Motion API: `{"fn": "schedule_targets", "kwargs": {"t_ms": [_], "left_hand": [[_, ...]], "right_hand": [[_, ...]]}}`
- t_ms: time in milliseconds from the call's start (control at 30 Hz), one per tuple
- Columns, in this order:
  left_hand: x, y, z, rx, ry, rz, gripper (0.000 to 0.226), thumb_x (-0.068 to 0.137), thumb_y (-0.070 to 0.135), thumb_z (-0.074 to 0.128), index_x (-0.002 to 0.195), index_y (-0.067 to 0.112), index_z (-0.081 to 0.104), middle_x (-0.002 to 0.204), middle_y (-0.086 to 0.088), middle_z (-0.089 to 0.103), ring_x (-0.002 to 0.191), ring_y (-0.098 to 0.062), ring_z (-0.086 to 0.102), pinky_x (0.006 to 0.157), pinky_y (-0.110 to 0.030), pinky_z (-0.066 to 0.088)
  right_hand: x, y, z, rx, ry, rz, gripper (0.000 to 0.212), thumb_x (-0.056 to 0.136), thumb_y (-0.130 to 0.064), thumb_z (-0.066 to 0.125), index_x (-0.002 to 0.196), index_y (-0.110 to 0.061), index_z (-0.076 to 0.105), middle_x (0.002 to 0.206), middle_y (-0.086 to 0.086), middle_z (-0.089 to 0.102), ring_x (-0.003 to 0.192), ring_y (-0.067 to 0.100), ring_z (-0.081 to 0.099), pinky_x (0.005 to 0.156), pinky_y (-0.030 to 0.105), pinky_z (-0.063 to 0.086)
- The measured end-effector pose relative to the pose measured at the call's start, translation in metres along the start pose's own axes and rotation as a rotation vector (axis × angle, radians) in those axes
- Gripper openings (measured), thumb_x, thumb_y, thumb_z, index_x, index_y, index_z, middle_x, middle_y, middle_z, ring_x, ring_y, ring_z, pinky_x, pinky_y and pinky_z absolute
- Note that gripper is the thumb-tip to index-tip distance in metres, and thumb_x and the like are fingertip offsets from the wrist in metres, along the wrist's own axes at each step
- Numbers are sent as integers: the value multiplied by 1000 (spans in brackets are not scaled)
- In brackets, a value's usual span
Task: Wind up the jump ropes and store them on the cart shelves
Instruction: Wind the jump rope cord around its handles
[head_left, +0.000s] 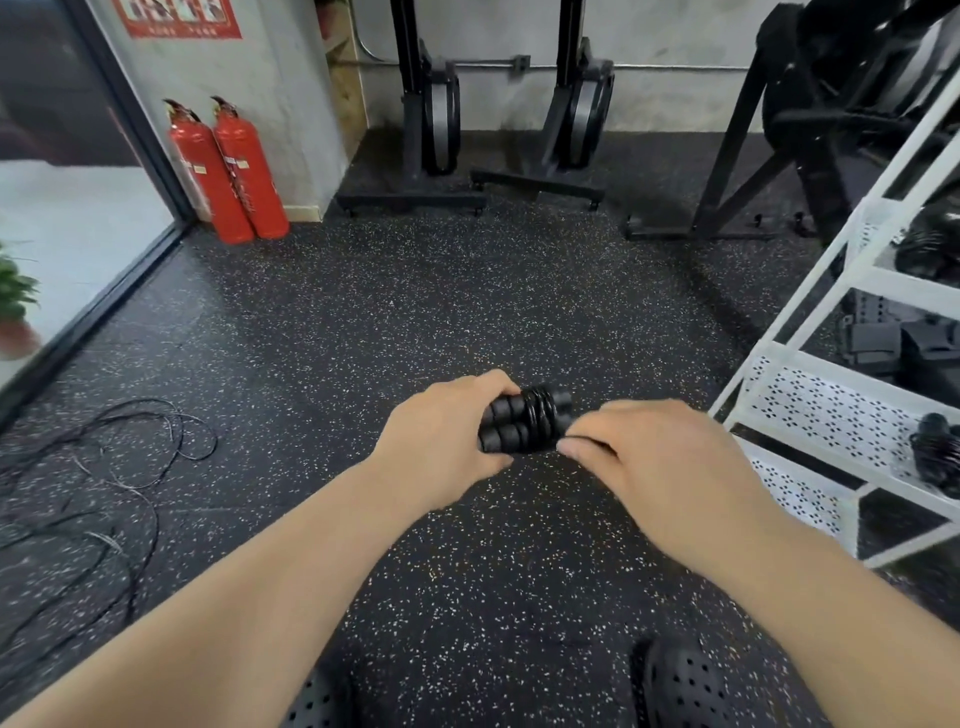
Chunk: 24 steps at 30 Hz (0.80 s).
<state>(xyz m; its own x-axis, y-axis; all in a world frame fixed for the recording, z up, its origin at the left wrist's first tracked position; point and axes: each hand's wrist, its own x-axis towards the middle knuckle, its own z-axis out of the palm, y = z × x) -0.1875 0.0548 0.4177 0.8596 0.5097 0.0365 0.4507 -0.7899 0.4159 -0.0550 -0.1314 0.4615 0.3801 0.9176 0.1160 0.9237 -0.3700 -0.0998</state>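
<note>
- Both hands clamp the wound jump rope (524, 418): left hand (441, 441) grips handles, right hand (654, 457) pinches cord.
- Slackened pinch would likely unravel coils before reaching the cart (831, 410).

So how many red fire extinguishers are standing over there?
2. Both stand upright side by side against the wall corner at the far left: one fire extinguisher nearer the glass door, the other fire extinguisher just right of it. None seem hidden.

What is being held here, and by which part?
A wound jump rope: the left hand grips the paired handles' left end, and the right hand pinches the right end by the coiled cord.
</note>
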Motion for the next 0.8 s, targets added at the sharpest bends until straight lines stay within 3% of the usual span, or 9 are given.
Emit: {"fn": "schedule_targets", "kwargs": {"t_ms": [167, 267, 400, 533, 633, 733, 800], "left_hand": [[-7, 16, 1, 24, -184, 184, 66, 82, 38, 88, 128, 51, 42, 110, 16, 61, 102, -13, 60, 89, -39, 53], [-11, 23, 0, 3, -240, 244, 69, 84, 40, 88, 131, 49, 38, 112, 15, 58, 103, -10, 57, 90, -34, 49], [-16, 30, -6, -33, -272, 297, 67, 85, 40, 87, 131, 49, 38, 113, 19, 55, 102, 0, 53, 85, -27, 43], [-21, 36, -13, -95, -284, 314, 65, 85, 39, 87, 128, 50, 40, 112, 19, 59, 103, -2, 57, 90, -31, 49], [-26, 42, -20, -299, -284, 305, 64, 83, 29, 90, 127, 43, 45, 110, 19, 66, 98, -6, 64, 84, -27, 51], [-30, 45, -25, -471, -258, 245, 64, 83, 22, 91, 125, 38, 47, 109, 16, 70, 93, -13, 67, 85, -37, 56], [-29, 43, -24, -538, -205, 192, 64, 84, 22, 92, 126, 39, 47, 113, 17, 71, 99, -13, 69, 92, -43, 57]], "right_hand": [[12, 28, -5, 237, 52, 11, 29, 93, -66, 59, 98, -44, 77, 88, -24, 72, 83, 1, 65, 81, 38, 56], [18, 47, -4, 463, -42, 78, 13, 85, -57, 80, 87, -44, 80, 84, -25, 75, 83, -1, 68, 85, 35, 56], [21, 58, -4, 647, -100, 74, 9, 81, -45, 88, 82, -38, 82, 85, -19, 77, 83, 2, 71, 85, 29, 55], [20, 61, -3, 845, -149, 81, 12, 82, -36, 89, 87, -27, 84, 85, -7, 79, 79, 6, 69, 79, 22, 54], [18, 67, 1, 1013, -196, 142, 21, 87, -37, 82, 92, -17, 83, 87, 4, 78, 78, 10, 65, 76, 25, 52], [15, 64, 11, 1195, -284, 258, 41, 96, -43, 72, 94, -3, 76, 82, 7, 71, 77, 17, 62, 78, 33, 48], [16, 57, 23, 1169, -257, 370, 27, 103, -26, 68, 87, -5, 75, 78, 5, 71, 77, 19, 61, 82, 34, 47]]}}
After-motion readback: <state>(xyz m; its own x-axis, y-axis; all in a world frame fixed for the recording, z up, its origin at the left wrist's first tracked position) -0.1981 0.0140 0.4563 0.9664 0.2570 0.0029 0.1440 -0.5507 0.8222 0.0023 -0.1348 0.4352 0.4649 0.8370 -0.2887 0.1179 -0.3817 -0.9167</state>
